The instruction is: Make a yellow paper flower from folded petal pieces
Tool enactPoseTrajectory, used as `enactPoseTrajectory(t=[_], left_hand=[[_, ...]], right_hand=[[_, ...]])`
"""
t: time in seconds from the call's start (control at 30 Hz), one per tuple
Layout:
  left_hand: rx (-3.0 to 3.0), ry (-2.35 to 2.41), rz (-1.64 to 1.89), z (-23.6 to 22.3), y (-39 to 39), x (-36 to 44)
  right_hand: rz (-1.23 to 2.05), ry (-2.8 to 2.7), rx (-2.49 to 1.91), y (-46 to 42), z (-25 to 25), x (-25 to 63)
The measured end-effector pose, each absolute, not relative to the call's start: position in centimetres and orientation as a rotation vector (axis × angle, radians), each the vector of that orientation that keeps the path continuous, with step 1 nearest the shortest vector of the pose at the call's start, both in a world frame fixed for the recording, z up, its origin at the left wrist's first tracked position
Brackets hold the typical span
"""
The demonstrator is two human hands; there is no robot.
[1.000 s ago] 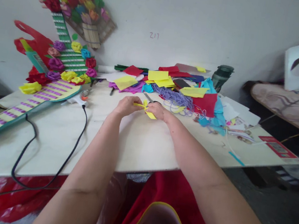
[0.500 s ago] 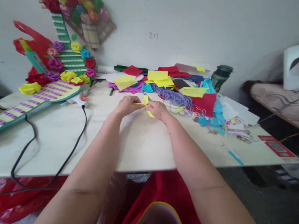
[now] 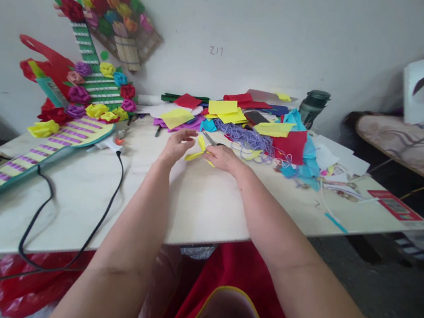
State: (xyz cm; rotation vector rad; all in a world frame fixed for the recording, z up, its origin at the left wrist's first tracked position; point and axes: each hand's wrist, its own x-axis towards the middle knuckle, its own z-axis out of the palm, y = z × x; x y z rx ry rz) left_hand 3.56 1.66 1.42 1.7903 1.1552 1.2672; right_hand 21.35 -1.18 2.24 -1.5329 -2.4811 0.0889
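Over the middle of the white table [image 3: 84,199], my right hand [image 3: 223,158] pinches a small folded yellow paper piece [image 3: 197,149]. My left hand [image 3: 177,144] is just to the left of it with its fingers spread apart, close to the paper's left tip; whether it touches the paper is unclear. A pair of scissors [image 3: 211,139] lies right behind my hands, partly hidden by them.
A heap of coloured paper sheets [image 3: 241,118] and purple yarn [image 3: 244,136] covers the far table. A striped board with paper flowers [image 3: 66,128] lies at left, a glue gun [image 3: 114,140] with black cord [image 3: 70,213] beside it. A dark bottle [image 3: 313,107] stands behind.
My left hand has let go of the yellow paper and spread its fingers. The right hand has stayed in place, still gripping the paper, whose free end has dropped.
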Motion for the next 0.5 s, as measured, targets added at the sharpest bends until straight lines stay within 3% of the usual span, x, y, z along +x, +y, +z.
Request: enactPoseTrajectory(t=[0.3, 0.5], left_hand=[[1.957, 1.231, 1.375, 1.49, 1.51, 3.58], [2.391, 1.36, 1.319, 1.43, 1.62, 3.73]], right_hand=[[0.087, -2.524, -1.507, -0.85, 1.72, 21.47], [0.076, -2.519, -1.545, -0.74, 1.71, 21.49]])
